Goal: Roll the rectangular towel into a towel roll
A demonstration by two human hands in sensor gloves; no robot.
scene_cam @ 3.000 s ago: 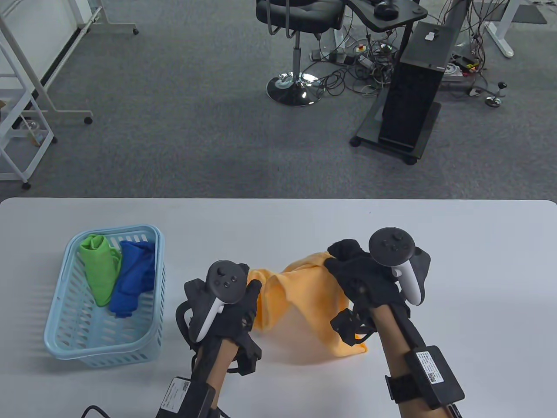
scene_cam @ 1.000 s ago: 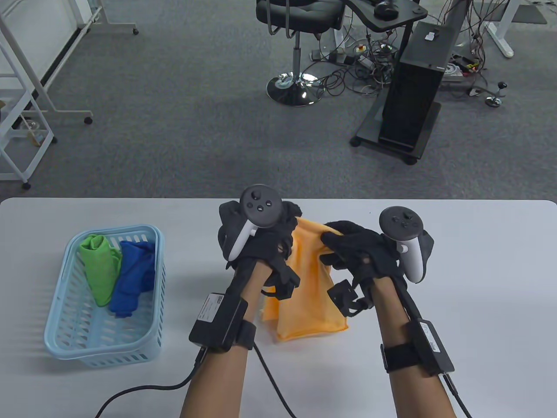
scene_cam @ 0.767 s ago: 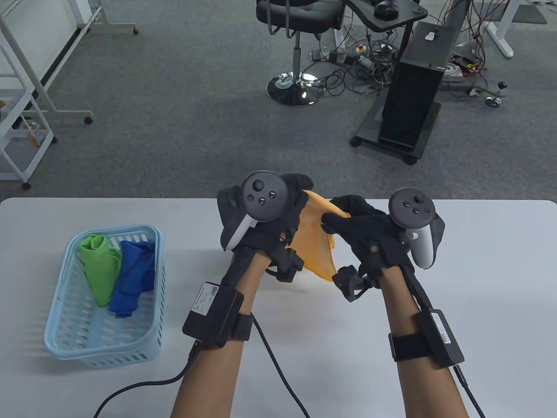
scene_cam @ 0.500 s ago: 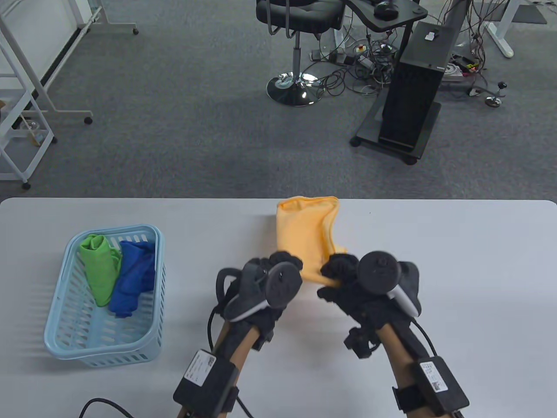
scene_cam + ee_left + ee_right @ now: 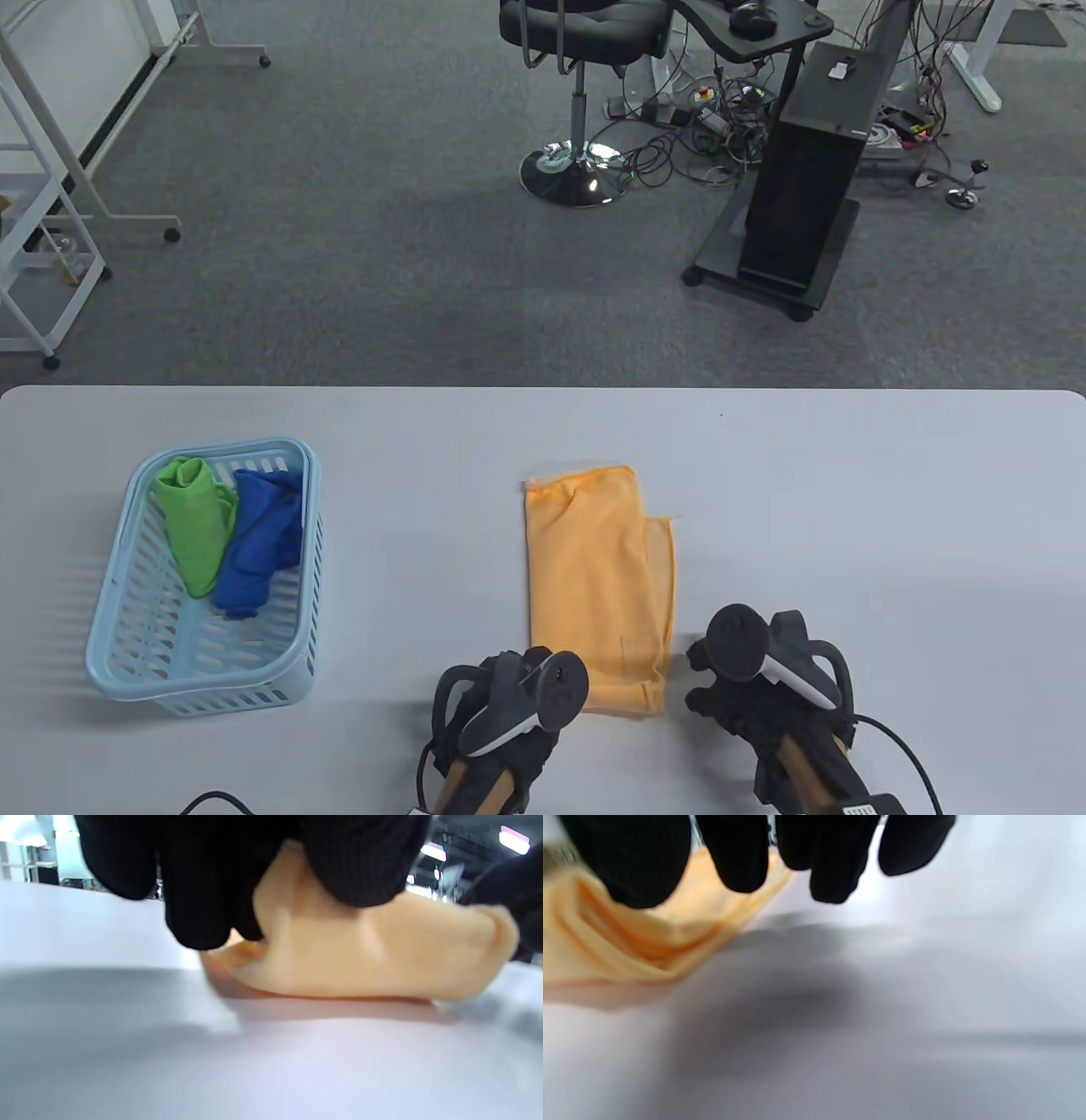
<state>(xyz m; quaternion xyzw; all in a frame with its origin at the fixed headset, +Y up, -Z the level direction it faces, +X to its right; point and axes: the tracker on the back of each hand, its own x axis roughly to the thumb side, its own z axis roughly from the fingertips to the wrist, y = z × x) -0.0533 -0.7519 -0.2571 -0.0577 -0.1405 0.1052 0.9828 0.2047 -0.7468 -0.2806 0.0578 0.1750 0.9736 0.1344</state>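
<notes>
The orange towel [image 5: 599, 586] lies flat on the white worktop [image 5: 848, 526], folded into a long narrow strip with one layer's edge jutting out to the right. The left hand [image 5: 509, 705] pinches its near corner between curled fingers [image 5: 352, 866]. The right hand [image 5: 764, 679] hovers beside the other near corner, fingers [image 5: 831, 861] loosely curled, gripping nothing. No legible writing shows.

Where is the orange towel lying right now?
In the table view the orange towel lies flat near the table's middle, right of the blue basket, its near end between the left hand and right hand.
</notes>
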